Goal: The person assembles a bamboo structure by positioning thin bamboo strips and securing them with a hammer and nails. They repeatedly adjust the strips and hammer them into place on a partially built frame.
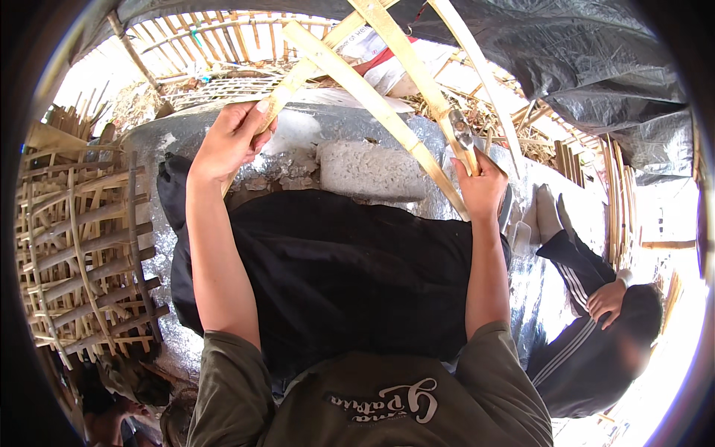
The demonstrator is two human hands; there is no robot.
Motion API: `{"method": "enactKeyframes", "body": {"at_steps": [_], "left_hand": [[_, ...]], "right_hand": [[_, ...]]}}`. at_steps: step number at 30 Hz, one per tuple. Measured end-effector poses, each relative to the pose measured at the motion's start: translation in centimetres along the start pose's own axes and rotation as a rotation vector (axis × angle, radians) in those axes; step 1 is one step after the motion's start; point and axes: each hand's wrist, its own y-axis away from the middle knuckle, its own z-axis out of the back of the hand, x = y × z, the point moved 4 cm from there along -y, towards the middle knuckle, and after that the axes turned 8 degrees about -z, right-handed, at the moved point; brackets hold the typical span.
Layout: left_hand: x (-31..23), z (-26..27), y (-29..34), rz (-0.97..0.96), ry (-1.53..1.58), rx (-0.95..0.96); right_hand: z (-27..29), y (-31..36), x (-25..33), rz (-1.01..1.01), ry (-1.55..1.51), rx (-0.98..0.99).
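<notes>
Your two hands are well apart, raised ahead of you above the black cloth (350,276) that covers your lap, with the bamboo work between and beyond them. Your left hand (237,141) is closed on the lower end of the first bamboo strip (298,76), pinching it between thumb and fingers; from there it slants up and to the right, away from you. The second bamboo strip (376,106) crosses it near its own upper end, touching at the crossing, and runs down through the space between your hands until its lower end comes just beside your right wrist, on the inner side. Your right hand (482,182) is wrapped around a hammer-like tool (462,134), its metal head standing just above your fingers. The third bamboo strip (406,56) comes down from the top edge to that metal head; whether your right fingers grip this strip as well, you cannot tell from here. A thin curved strip (480,63) passes to the right of the tool, its lower end near your right hand. Beyond the cloth, between your hands, lies a pale grey block (372,171). To your right, another person (596,350) sits in dark striped clothing.
</notes>
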Motion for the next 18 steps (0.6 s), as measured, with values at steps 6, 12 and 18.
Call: {"method": "enactKeyframes", "body": {"at_steps": [6,12,18], "left_hand": [[-0.3,0.1,-0.5,0.015,-0.025,0.010],[-0.4,-0.1,-0.5,0.022,-0.032,0.021],[-0.4,0.0,-0.7,0.030,-0.043,-0.046]], "right_hand": [[0.1,-1.0,-1.0,-0.016,0.008,-0.061],[0.1,-1.4,-1.9,-0.153,0.021,-0.015],[0.4,-1.2,-1.5,0.028,-0.026,-0.116]]}}
